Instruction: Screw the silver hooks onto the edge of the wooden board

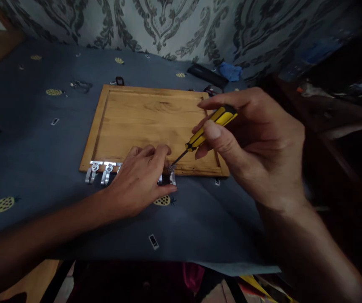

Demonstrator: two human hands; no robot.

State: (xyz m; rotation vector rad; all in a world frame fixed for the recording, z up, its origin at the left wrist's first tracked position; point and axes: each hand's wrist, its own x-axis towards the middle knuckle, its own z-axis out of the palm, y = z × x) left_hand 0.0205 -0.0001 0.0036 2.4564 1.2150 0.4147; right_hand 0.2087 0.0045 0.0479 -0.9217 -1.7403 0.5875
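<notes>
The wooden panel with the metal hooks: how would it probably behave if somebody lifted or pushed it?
The wooden panel would likely stay stiff: it looks like a framed board. Lying flat on the blue-grey cloth, it would probably slide rather than roll. The metal hooks jutting past its near edge might snag.

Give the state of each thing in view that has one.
Right hand, holding the screwdriver
Screwdriver, slanted, tip down at the rightmost hook
Left hand, partly covering the metal hooks
Wooden board, lying flat
Metal hooks, in a row along the board's near edge
Blue bundle, crumpled
Tablecloth, spread out
</notes>
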